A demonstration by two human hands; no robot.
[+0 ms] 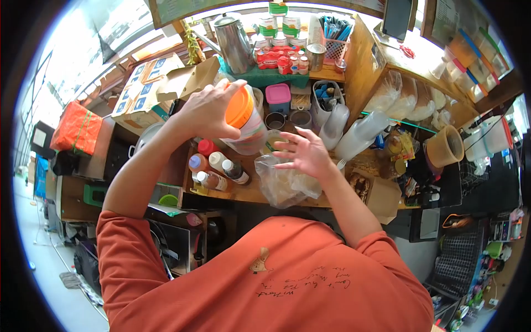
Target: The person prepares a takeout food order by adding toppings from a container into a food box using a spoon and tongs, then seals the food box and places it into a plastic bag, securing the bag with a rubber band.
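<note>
My left hand is closed round the orange lid of a clear plastic jar, which is tilted above the wooden counter. Pinkish and white contents show through its wall. My right hand has its fingers spread, with nothing held, just above a clear plastic bag on the counter. Left of the bag stand several bottles, among them a red-capped one and a dark one. Behind my right hand are metal cups and a pink-lidded tub.
A metal kettle stands at the back beside stacked cans. Stacked clear cups lean right of my right hand. An open cardboard box sits at the right front edge. A wooden shelf rises at the right.
</note>
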